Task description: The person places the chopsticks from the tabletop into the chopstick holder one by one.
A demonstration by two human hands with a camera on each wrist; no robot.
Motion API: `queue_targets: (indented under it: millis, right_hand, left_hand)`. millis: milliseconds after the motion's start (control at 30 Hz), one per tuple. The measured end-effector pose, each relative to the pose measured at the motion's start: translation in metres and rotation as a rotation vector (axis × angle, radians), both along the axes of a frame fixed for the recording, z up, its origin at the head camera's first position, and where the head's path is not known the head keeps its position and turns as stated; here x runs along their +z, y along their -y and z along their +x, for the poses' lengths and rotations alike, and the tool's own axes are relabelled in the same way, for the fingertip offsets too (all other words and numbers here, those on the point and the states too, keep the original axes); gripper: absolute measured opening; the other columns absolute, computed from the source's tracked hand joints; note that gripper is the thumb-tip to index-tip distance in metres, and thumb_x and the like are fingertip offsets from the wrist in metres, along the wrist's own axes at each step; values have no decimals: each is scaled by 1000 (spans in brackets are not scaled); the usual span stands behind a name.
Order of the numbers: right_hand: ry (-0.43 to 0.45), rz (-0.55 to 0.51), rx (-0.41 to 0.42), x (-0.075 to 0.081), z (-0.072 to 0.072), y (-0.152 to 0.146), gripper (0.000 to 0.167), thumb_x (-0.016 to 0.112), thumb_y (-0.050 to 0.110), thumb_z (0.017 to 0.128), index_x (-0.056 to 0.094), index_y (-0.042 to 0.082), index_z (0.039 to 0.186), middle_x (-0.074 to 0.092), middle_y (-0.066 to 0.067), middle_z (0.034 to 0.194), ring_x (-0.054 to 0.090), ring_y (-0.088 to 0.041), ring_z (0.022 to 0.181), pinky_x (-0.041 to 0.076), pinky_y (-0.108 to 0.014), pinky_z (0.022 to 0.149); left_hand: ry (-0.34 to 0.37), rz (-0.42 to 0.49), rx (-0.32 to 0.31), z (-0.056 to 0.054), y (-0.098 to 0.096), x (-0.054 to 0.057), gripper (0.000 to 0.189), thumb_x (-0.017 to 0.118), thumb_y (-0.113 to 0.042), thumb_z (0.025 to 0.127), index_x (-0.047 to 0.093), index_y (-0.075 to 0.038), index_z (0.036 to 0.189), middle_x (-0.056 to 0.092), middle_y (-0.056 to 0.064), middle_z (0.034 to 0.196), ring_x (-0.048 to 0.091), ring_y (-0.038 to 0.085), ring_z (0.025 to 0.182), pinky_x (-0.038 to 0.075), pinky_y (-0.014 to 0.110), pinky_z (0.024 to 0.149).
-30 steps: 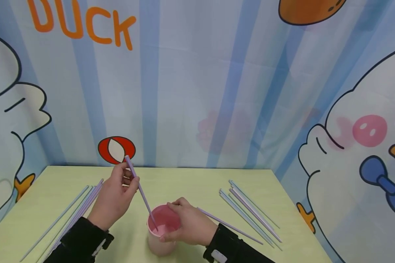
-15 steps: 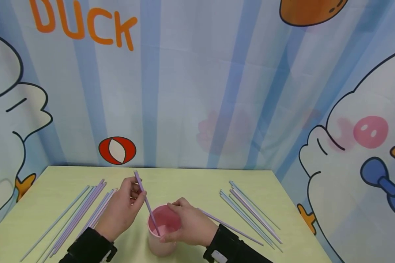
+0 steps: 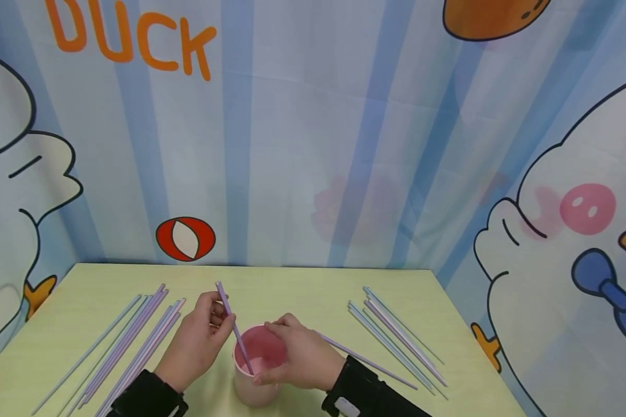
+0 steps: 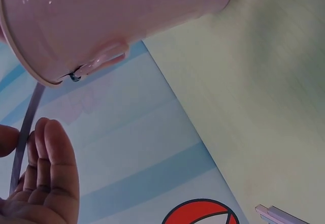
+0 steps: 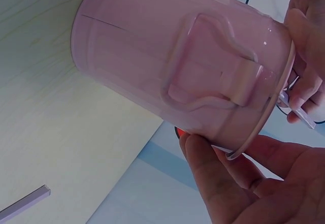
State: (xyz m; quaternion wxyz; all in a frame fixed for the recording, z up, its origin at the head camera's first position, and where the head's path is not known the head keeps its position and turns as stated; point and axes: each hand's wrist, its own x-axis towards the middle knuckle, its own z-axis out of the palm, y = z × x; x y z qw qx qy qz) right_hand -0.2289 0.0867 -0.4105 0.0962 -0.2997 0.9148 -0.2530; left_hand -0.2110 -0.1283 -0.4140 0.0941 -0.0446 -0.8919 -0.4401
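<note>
In the head view a pink cup [image 3: 255, 394] stands upright at the table's front middle. My right hand [image 3: 305, 356] grips its rim, thumb on the near side and fingers at the far side. My left hand [image 3: 200, 339], left of the cup, pinches a thin purple stick [image 3: 241, 346] between thumb and fingers. The stick leans, its lower end inside the cup and its upper end above my fingers. A wire-like handle [image 5: 175, 64] shows on the cup's wall in the right wrist view. The cup's floor is partly hidden.
Pastel sticks lie on the table [image 3: 292, 289] in two groups at the left [image 3: 125, 333], one partly behind my left wrist. More sticks [image 3: 393, 341] lie at the right. One purple stick [image 3: 367, 360] lies beside my right wrist. A duck-print curtain [image 3: 302, 145] hangs behind.
My left hand has moved right and downward, bringing the stick lower against the cup's inner near side. The second left stick group is now uncovered. My right hand and the cup have stayed put.
</note>
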Motion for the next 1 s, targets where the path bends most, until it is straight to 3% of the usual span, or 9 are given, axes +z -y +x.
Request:
queue_targets:
  millis: [600,800,1000]
  right_hand:
    - [19,-7,-13,-1,0,2,85,83,56,66,56,14,134,52,5,110,58,-10,89,53,-21,70]
    - [9,4,-16,1,0,4,85,83,56,67,55,15,135,52,7,110,57,-9,92,52,-20,70]
    - [14,9,-18,1,1,2,86,84,55,67,55,13,135,52,5,111,57,-11,93,53,-21,71]
  left_hand:
    - [28,-31,20,-2,12,-5,32,55,-14,99,47,-2,127,59,6,95,57,17,84,55,36,80]
    - [-4,-192,65,-8,47,-8,22,54,-12,98,57,0,117,62,7,94,55,19,79,53,36,72]
    - [16,-425,70,-20,86,-29,17,62,-4,93,63,6,106,65,13,92,59,26,80,52,45,73]
